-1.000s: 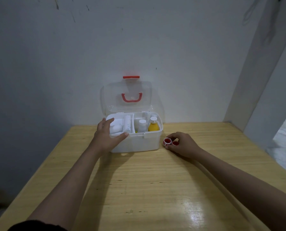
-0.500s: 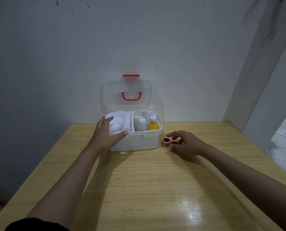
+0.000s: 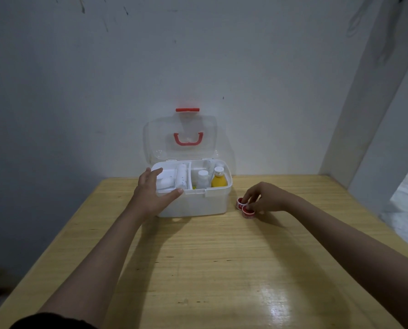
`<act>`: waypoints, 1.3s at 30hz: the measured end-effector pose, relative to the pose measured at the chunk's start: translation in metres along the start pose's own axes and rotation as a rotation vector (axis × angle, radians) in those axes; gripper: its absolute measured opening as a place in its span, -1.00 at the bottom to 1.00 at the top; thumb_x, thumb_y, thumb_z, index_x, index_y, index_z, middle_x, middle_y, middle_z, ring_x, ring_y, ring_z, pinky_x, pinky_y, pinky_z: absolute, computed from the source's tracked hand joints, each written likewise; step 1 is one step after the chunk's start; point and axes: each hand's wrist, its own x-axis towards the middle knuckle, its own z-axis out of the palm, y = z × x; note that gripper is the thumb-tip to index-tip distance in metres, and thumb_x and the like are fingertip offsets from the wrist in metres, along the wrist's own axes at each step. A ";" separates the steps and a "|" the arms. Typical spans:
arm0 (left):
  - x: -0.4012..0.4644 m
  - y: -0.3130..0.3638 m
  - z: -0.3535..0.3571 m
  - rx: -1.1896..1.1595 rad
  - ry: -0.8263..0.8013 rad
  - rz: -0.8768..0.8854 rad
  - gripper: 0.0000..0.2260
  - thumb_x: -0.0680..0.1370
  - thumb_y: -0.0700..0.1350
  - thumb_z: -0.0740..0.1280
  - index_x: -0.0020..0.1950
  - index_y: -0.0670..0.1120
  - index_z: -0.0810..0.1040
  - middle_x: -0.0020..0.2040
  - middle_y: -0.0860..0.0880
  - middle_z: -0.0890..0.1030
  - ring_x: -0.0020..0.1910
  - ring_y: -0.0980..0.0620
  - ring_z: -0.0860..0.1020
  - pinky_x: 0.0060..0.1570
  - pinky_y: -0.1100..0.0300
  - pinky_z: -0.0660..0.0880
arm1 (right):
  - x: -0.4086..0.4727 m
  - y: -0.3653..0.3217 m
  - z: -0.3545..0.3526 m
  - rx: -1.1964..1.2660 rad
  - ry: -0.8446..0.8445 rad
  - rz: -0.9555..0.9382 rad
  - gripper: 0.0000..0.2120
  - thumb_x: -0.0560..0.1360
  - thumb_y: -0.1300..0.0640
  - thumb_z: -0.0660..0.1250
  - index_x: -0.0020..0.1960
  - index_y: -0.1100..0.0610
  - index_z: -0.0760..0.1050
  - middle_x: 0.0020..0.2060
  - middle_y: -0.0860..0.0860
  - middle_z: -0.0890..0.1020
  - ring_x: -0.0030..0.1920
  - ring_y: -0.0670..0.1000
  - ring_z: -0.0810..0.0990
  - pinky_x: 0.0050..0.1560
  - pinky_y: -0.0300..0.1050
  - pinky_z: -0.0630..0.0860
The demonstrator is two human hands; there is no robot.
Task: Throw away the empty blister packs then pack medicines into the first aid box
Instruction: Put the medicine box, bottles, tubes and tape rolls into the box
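Your first aid box [image 3: 198, 205] stands open at the far middle of the wooden table [image 3: 210, 269], its clear lid [image 3: 181, 136] tilted back toward the wall, red handle [image 3: 188, 140] showing through it. Inside the box, the left compartment holds a white tray with a white roll-shaped item [image 3: 182, 178] and a smaller white piece [image 3: 166, 181] beside it. The right compartment holds a white-capped clear bottle [image 3: 202, 178] and, just right of that, a yellow bottle [image 3: 219, 178] with a white cap, both upright.

Your left hand [image 3: 153, 193] is spread against the box's front left corner, thumb lying along the front rim, fingers reaching over the left edge.

Just right of the box, two small red-and-white tubs [image 3: 244, 207] sit touching each other on the table. Your right hand [image 3: 264, 198] curls over them, fingertips pinching at their rims; whether either tub is lifted you cannot tell.
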 end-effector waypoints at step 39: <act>-0.004 -0.004 0.004 -0.167 0.034 0.013 0.00 0.26 0.31 0.45 0.52 0.11 -0.07 0.53 0.04 0.11 0.45 -0.06 0.22 0.31 -0.05 0.36 | 0.042 -0.187 -0.040 0.040 0.129 -0.244 -0.76 0.39 0.25 0.44 0.05 0.25 0.61 -0.18 0.08 0.66 -0.24 -0.03 0.63 -0.21 -0.22 0.59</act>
